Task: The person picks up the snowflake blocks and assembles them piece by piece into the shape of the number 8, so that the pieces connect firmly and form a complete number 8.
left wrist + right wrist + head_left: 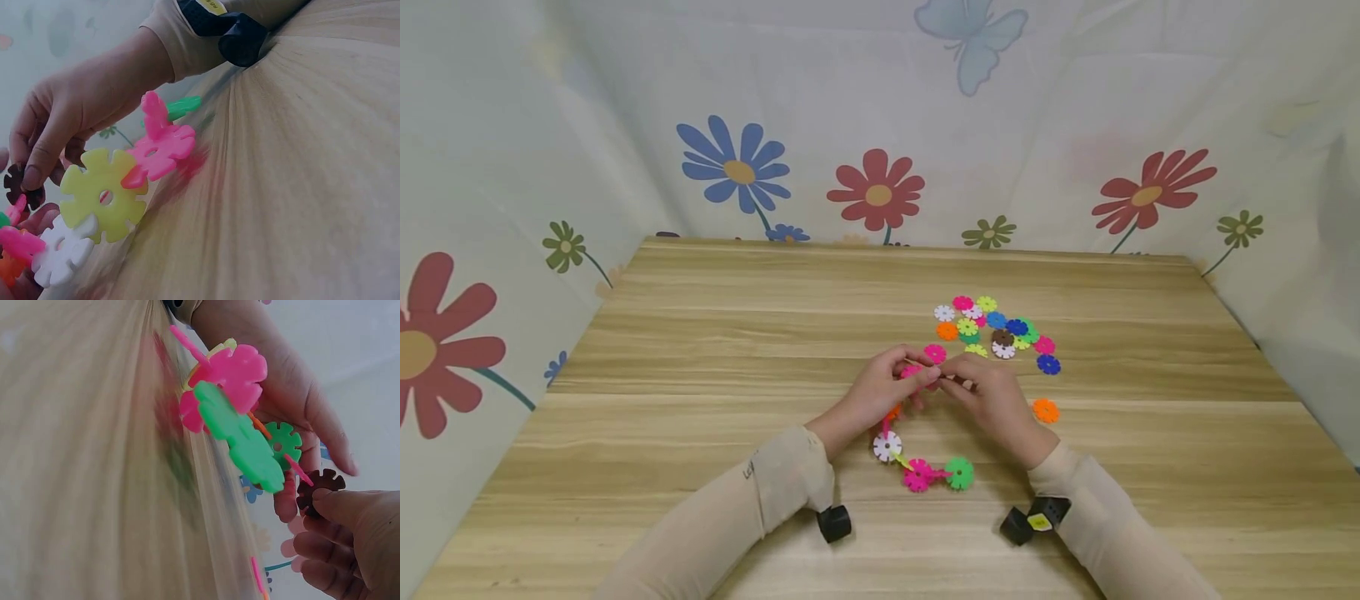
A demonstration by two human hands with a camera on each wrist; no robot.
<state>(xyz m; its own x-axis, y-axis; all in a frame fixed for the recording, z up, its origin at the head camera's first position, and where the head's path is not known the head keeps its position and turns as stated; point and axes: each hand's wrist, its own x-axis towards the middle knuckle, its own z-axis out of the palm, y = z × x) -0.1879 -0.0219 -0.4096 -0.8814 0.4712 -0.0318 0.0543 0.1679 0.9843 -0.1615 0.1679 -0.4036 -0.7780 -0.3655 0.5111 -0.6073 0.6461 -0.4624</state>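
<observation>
A chain of slotted plastic flower discs hangs from my left hand (876, 390), whose fingers hold its upper end. Down the chain come a white disc (880, 454), a yellow disc (84, 194), a pink disc (912, 481) and, at the near end, a green disc (953, 481). My right hand (998, 404) pinches a brown disc (325, 481) between thumb and fingers. A thin pink disc (295, 467), seen edge-on beside a small green disc (287, 434), meets the brown one at its rim. Both hands are close together above the table.
Behind the hands lies a loose group of discs, among them a white disc (939, 317), an orange disc (942, 333) and a dark blue disc (1043, 367). Another orange disc (1040, 414) lies right of the right hand. A flowered cloth (820, 100) hangs behind the wooden table (700, 333).
</observation>
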